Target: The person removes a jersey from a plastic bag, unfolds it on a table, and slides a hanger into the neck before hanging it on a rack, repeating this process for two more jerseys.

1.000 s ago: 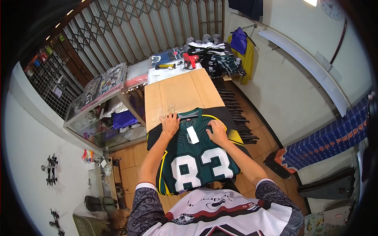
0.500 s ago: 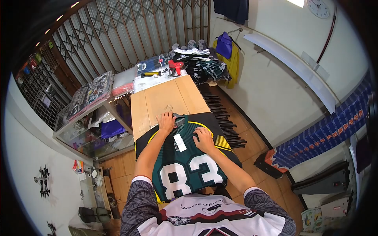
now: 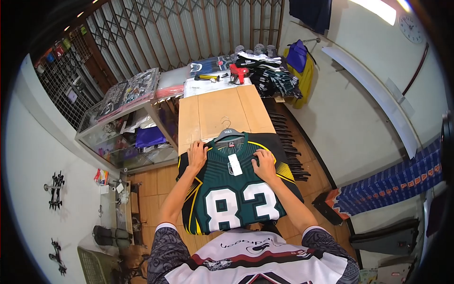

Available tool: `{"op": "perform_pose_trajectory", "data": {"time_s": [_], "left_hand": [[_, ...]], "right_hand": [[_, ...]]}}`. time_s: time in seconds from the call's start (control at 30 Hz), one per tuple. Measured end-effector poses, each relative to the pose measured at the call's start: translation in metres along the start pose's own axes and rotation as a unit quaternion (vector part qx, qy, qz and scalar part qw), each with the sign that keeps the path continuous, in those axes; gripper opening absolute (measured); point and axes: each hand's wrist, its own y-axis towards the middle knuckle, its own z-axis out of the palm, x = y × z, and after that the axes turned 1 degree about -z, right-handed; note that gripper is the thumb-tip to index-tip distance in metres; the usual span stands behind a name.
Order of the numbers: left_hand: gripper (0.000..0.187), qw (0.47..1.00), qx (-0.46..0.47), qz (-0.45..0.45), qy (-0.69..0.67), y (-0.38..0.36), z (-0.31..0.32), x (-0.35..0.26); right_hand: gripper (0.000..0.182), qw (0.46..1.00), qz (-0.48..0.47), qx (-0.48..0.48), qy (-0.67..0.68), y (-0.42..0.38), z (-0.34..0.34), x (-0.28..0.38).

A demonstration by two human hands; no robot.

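A dark green and black jersey (image 3: pixel 220 184) with yellow trim and a large white number lies front up on the cardboard-topped table (image 3: pixel 227 106). A black hanger (image 3: pixel 228 134) marked M&S sits in its neck, with the metal hook toward the far side. A white paper tag (image 3: pixel 234 164) lies on the chest. My left hand (image 3: pixel 197 155) rests on the jersey's left shoulder, its fingers laid over the fabric. My right hand (image 3: pixel 264 164) lies on the right shoulder area, fingers apart and bent a little.
Beyond the cardboard are a yellow-and-black tool (image 3: pixel 206 77), a red tape dispenser (image 3: pixel 238 74) and piled clothes (image 3: pixel 274 78). A glass display case (image 3: pixel 123 137) stands left. Several black hangers (image 3: pixel 291 146) hang along the right side. Blue boxes (image 3: pixel 388 184) stand farther right.
My left hand has moved from beside the collar out to the left shoulder, uncovering the hanger. My right hand has shifted slightly outward. The camera view has turned left.
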Motion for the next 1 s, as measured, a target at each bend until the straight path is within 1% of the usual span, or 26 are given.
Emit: {"op": "perform_pose_trajectory", "data": {"time_s": [0.03, 0.07, 0.1, 0.2, 0.27, 0.33, 0.37, 0.47, 0.5, 0.53, 0.63, 0.7, 0.77, 0.87, 0.9, 0.93, 1.0], "left_hand": [[0.025, 0.999, -0.034, 0.028, 0.003, -0.002, -0.002, 0.0], [0.024, 0.998, -0.042, 0.034, -0.016, -0.003, -0.004, -0.001], [0.024, 0.997, -0.051, 0.041, -0.036, -0.004, -0.006, -0.001], [0.022, 0.989, -0.101, 0.083, -0.07, -0.006, -0.018, -0.015], [0.021, 0.983, -0.123, 0.111, -0.079, -0.009, -0.042, -0.032], [0.021, 0.979, -0.127, 0.136, -0.088, -0.011, -0.07, -0.054], [0.021, 0.977, -0.129, 0.142, -0.093, -0.013, -0.082, -0.067], [0.021, 0.971, -0.133, 0.17, -0.102, -0.017, -0.121, -0.109], [0.022, 0.969, -0.134, 0.182, -0.101, -0.019, -0.132, -0.124], [0.022, 0.966, -0.135, 0.195, -0.101, -0.021, -0.142, -0.14], [0.021, 0.957, -0.133, 0.228, -0.119, -0.033, -0.171, -0.194], [0.022, 0.949, -0.12, 0.253, -0.143, -0.045, -0.187, -0.235], [0.023, 0.937, -0.099, 0.29, -0.167, -0.058, -0.195, -0.28], [0.026, 0.918, -0.073, 0.338, -0.196, -0.092, -0.204, -0.358], [0.026, 0.909, -0.066, 0.356, -0.205, -0.105, -0.206, -0.385], [0.026, 0.9, -0.06, 0.375, -0.213, -0.12, -0.207, -0.414], [0.028, 0.885, -0.019, 0.405, -0.23, -0.154, -0.206, -0.471]], "right_hand": [[0.03, 1.0, 0.0, 0.004, 0.004, 0.0, -0.002, 0.0], [0.031, 1.0, 0.001, 0.007, 0.006, 0.001, -0.004, 0.0], [0.036, 0.999, 0.021, 0.028, 0.026, 0.003, -0.007, 0.002], [0.042, 0.998, 0.047, -0.008, 0.042, 0.011, -0.026, 0.005], [0.051, 0.997, 0.016, -0.075, -0.031, 0.021, -0.042, 0.003], [0.052, 0.989, 0.003, -0.112, -0.097, 0.034, -0.071, 0.014], [0.048, 0.984, -0.011, -0.132, -0.118, 0.04, -0.087, 0.019], [0.044, 0.996, -0.026, -0.074, -0.034, 0.04, -0.125, 0.003], [0.037, 0.992, -0.037, -0.114, -0.043, 0.038, -0.148, 0.013], [0.035, 0.992, -0.022, -0.121, -0.038, 0.031, -0.169, 0.016], [0.027, 0.987, 0.01, -0.155, -0.03, -0.003, -0.235, 0.023], [0.027, 0.985, 0.052, -0.161, -0.033, -0.04, -0.283, 0.028], [0.029, 0.98, 0.08, -0.178, -0.039, -0.085, -0.335, 0.034], [0.03, 0.965, 0.173, -0.188, -0.057, -0.164, -0.409, 0.045], [0.024, 0.958, 0.175, -0.215, -0.069, -0.19, -0.429, 0.046], [0.024, 0.952, 0.186, -0.227, -0.085, -0.219, -0.451, 0.048], [0.023, 0.936, 0.21, -0.254, -0.119, -0.278, -0.5, 0.055]]}}
